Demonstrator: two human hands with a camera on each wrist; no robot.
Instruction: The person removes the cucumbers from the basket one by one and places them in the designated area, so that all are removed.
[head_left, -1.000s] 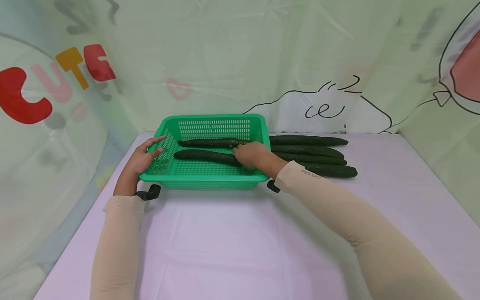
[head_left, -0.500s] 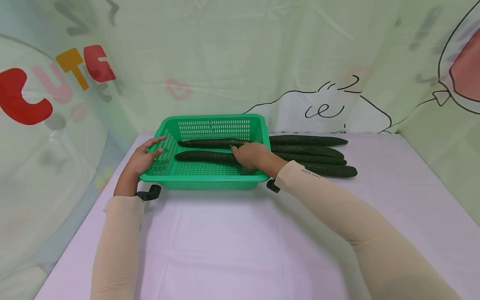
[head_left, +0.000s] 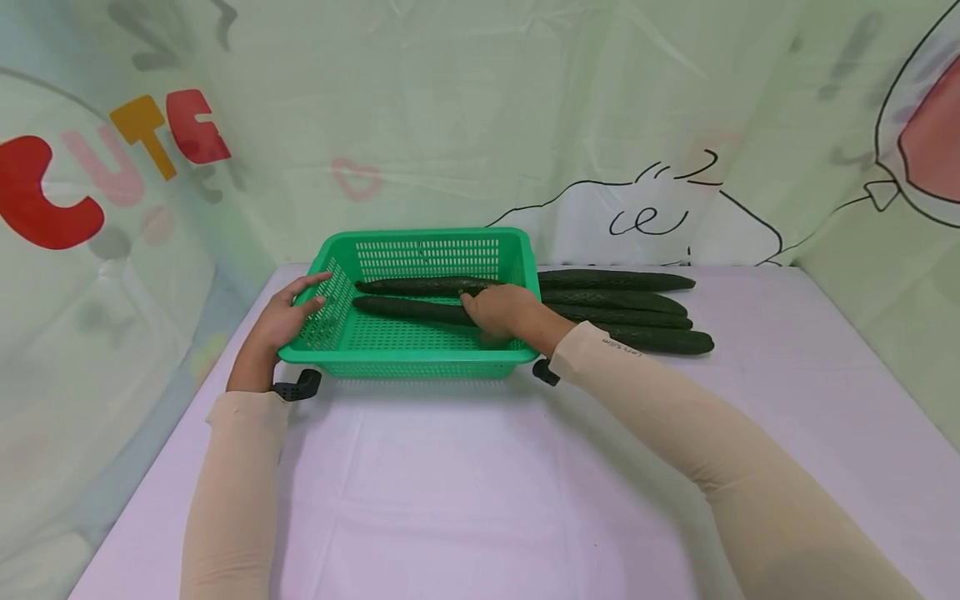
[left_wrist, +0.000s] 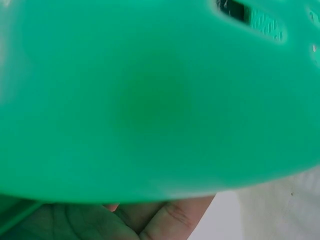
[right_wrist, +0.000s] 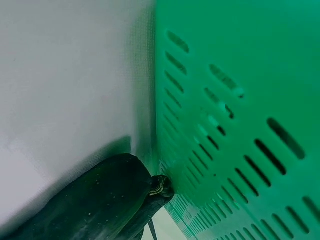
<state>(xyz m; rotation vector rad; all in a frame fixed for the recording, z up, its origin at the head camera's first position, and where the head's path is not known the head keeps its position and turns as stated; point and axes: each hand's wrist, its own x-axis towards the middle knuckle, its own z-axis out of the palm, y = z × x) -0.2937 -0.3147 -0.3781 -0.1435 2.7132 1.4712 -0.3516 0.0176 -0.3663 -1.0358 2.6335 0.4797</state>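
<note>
A green plastic basket [head_left: 420, 357] stands on the table, with two dark green cucumbers lying lengthwise inside. My right hand [head_left: 504, 312] reaches over the basket's right rim and grips the right part of the front cucumber [head_left: 408, 310]; its fingertips are hidden below the hand. Just behind lies the back cucumber [head_left: 416, 287], its right end close to my thumb. My left hand [head_left: 281, 318] rests at the left rim, index finger and thumb extended over it. In the left wrist view, the basket wall [left_wrist: 150, 100] covers most of that hand.
Several cucumbers [head_left: 618, 302] lie side by side on the table right of the basket, and their ends [right_wrist: 100, 195] come close to its side wall. A lilac cloth covers the table [head_left: 450, 483]. Behind stands a printed pale green curtain [head_left: 450, 108].
The front cucumber's left end has shifted slightly back and to the right, nearer the back cucumber. My right thumb has moved a little left. The left hand and basket stay put.
</note>
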